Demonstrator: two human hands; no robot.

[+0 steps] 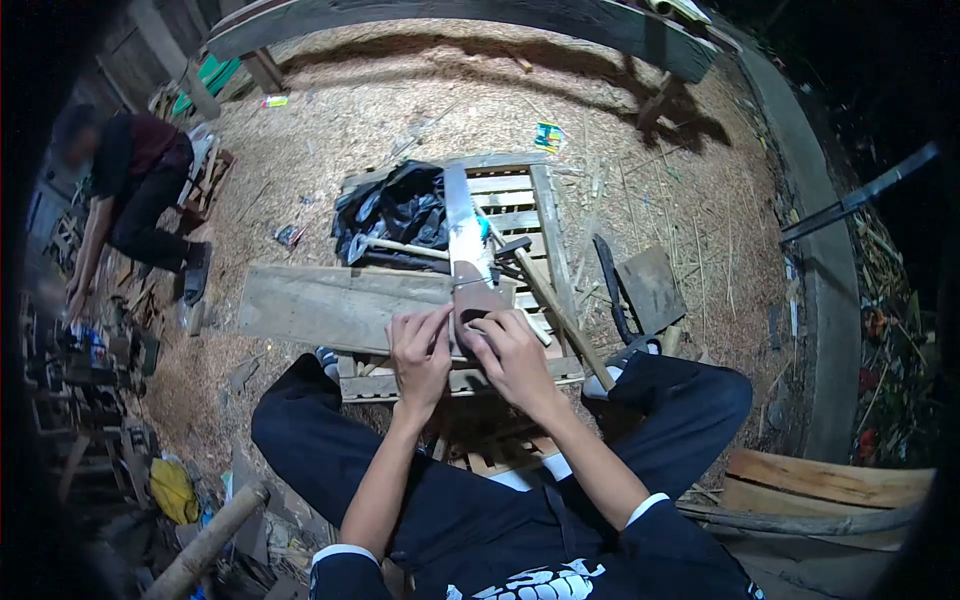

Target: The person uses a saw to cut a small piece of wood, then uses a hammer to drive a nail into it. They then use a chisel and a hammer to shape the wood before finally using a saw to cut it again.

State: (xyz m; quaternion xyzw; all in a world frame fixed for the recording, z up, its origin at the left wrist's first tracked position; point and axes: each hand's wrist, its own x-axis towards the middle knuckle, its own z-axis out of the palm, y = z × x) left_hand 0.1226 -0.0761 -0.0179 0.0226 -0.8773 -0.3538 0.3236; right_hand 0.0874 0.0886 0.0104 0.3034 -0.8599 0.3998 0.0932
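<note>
A hand saw (464, 222) with a shiny blade and a brown handle lies pointing away from me, across a plank and a slatted wooden pallet. My right hand (515, 355) is closed around the handle's right side. On the handle's left, my left hand (420, 355) has its fingers bent together against the near end of the saw; its exact grip is partly hidden. Under the saw, a wide grey plank (320, 305) sticks out to the left. A hammer (540, 285) with a long wooden handle rests on the pallet (543, 200) to the right.
A crumpled black plastic bag (390, 210) covers the pallet's left part. A dark curved tool (610, 285) and a board (650, 288) lie at right. Another person (150, 190) bends down at far left. A long wooden bench (480, 25) stands ahead; a pole (210, 540) juts in lower left.
</note>
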